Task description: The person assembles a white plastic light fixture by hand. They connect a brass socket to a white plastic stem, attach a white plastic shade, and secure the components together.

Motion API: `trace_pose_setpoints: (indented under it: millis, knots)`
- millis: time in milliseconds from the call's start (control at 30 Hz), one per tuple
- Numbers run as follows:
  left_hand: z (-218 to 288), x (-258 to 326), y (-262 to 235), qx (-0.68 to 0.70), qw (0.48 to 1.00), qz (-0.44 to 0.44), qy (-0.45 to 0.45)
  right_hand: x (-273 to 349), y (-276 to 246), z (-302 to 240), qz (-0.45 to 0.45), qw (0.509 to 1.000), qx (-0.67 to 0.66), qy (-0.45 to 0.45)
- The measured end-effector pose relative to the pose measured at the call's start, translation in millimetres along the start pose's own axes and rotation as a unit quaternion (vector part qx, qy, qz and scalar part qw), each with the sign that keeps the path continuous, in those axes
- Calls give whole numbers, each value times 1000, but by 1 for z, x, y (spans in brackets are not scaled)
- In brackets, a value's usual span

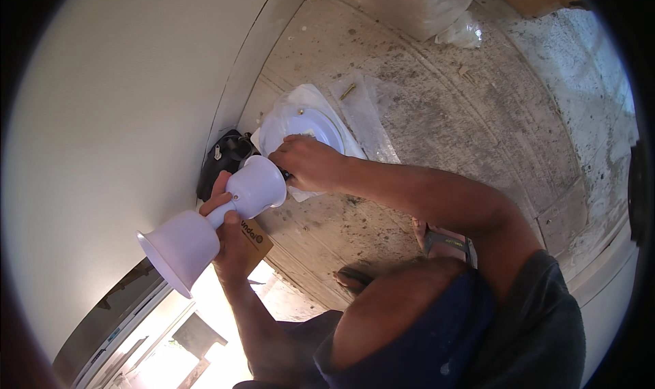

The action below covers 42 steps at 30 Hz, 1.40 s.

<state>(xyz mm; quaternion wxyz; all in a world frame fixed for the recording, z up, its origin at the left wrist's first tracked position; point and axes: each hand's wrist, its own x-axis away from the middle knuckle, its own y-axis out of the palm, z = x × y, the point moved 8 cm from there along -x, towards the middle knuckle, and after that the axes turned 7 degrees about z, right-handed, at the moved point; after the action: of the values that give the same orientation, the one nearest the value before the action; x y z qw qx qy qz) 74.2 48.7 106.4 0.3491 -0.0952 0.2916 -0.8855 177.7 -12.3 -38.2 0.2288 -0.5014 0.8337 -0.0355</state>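
Left grip (234, 237) was clamped on the neck of a white double cup (220, 215); right grip (310, 162) was at its rim, closed or not I could not tell.

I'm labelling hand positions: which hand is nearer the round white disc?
Right. The right hand overlaps the disc at its lower edge in this view; the left hand is farther away, gripping the white double-belled piece at its middle.
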Motion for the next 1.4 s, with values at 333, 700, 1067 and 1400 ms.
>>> trace_pose_setpoints:
  millis: [333, 700, 1067, 1400]
  knots:
    - [-4, 0, 2, 107, 990, 38, -87, 2, 3, 4, 20, 1000, -16, 6]
    - [-10, -2, -4, 181, 977, -37, -109, 9, 4, 4, 113, 993, -8, 34]
    - [-7, 6, -4, 150, 983, 4, -103, 16, 0, 1, 148, 989, -16, -10]
    - [-4, 9, -3, 147, 984, 27, -94, 17, -63, 0, 129, 989, -71, 16]
